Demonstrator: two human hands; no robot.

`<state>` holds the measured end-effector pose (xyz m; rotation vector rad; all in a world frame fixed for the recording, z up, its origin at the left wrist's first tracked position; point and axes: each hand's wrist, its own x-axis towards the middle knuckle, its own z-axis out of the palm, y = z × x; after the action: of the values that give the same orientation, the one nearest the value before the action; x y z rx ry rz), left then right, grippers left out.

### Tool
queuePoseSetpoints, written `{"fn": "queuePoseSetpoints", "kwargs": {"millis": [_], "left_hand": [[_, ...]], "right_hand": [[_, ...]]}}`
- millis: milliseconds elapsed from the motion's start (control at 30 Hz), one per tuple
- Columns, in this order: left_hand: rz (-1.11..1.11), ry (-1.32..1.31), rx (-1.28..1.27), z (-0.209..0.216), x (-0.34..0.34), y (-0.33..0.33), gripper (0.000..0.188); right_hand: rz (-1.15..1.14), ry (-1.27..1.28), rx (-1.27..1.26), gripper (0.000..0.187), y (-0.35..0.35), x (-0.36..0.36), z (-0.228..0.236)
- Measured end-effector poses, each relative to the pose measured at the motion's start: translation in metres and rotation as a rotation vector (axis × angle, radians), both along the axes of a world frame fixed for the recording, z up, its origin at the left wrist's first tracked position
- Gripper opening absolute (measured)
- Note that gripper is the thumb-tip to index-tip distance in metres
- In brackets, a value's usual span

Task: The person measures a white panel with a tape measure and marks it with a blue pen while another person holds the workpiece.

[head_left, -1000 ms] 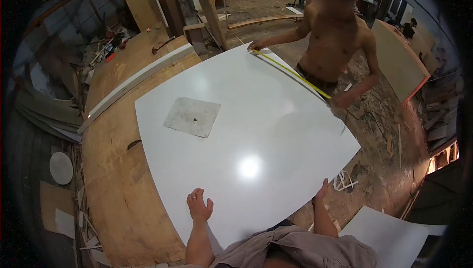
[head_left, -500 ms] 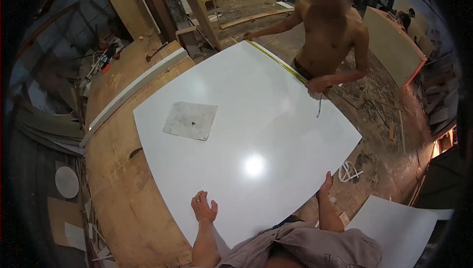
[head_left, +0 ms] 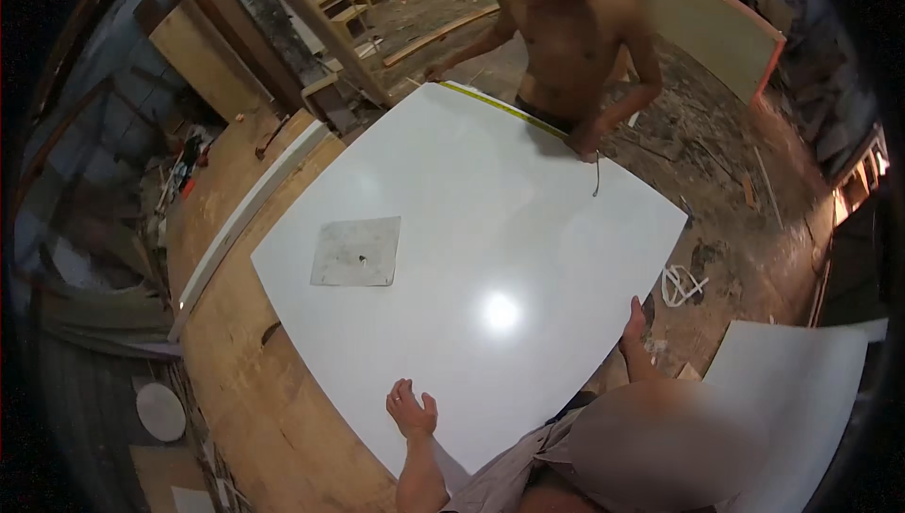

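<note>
A large, glossy white panel spreads out before me, partly over a wooden board. My left hand rests on its near left part, fingers slightly bent and apart, holding nothing. At the panel's right edge, my right hand grips the rim, thumb upward, its other fingers mostly hidden. Across the far edge, a co-worker's two hands stretch a yellow tape measure. A dark thin strap dangles over the panel from the hand at the tape's right end. On the panel's left half lies a thin grey square plate with a dark spot.
Under and left of the panel is the wooden board, bearing a long white bar and a hammer. Another white sheet stands at lower right. Scraps and a white strip coil litter the floor at right.
My view has turned and shifted slightly, so the scene sits differently in the picture. Both my hands keep their places at the panel, and the tape measure still spans its far edge.
</note>
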<state>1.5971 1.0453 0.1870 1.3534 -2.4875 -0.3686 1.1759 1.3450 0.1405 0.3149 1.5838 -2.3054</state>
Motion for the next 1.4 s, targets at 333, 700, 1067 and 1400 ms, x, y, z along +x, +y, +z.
{"fn": "queuePoseSetpoints", "kwargs": {"millis": [333, 700, 1067, 1400], "left_hand": [[-0.027, 0.011, -0.041, 0.002, -0.011, 0.004, 0.050], [0.000, -0.009, -0.010, 0.007, -0.005, 0.003, 0.050], [-0.036, 0.018, -0.026, 0.003, -0.008, 0.003, 0.049], [-0.014, -0.005, -0.006, 0.001, -0.003, -0.001, 0.049]], "right_hand": [[-0.012, 0.011, 0.126, 0.056, 0.033, -0.032, -0.089], [-0.006, 0.006, 0.152, 0.057, 0.014, -0.018, -0.069], [-0.352, 0.270, 0.826, 0.048, 0.043, -0.030, -0.079], [-0.496, 0.298, 0.464, 0.050, 0.016, -0.103, 0.057]]}}
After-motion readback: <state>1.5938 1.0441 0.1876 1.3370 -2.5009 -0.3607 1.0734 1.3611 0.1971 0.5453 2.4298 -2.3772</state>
